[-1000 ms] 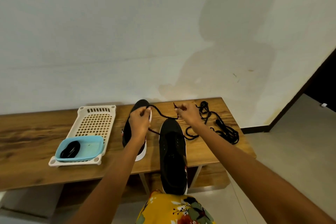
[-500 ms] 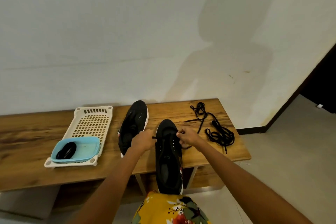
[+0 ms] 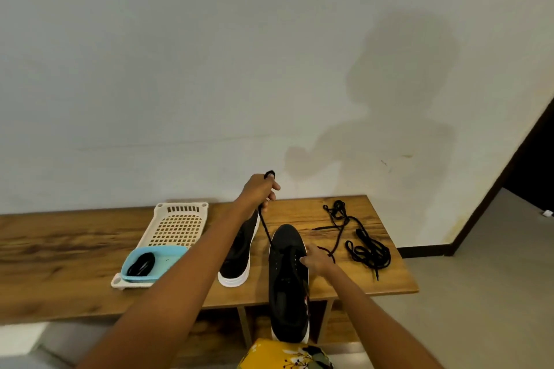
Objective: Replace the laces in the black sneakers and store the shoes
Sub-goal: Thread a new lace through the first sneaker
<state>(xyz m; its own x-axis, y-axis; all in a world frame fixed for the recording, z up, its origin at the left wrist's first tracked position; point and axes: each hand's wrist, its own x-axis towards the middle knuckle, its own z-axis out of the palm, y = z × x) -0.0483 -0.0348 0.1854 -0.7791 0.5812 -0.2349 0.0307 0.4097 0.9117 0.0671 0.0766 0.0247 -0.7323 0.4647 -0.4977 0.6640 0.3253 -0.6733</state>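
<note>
Two black sneakers with white soles are at the wooden table (image 3: 353,210). The nearer sneaker (image 3: 289,287) hangs over the table's front edge, heel on my lap. The other sneaker (image 3: 238,255) lies behind my left forearm. My left hand (image 3: 260,193) is raised above the table and grips a black lace (image 3: 265,226) that runs taut down to the nearer sneaker's eyelets. My right hand (image 3: 317,259) rests on that sneaker's right side and pinches the lace's other part there. A loose black lace (image 3: 364,244) lies tangled on the table's right end.
A cream perforated tray (image 3: 177,225) sits left of the shoes, with a light blue dish (image 3: 168,257) on its near end holding a coiled black lace (image 3: 141,263). A white wall stands behind the table. To the right is a dark doorway (image 3: 533,159) and grey floor.
My left hand has risen from the sneaker's eyelets up and away, drawing the lace taut. My right hand stayed at the sneaker's right side. The view shifted slightly.
</note>
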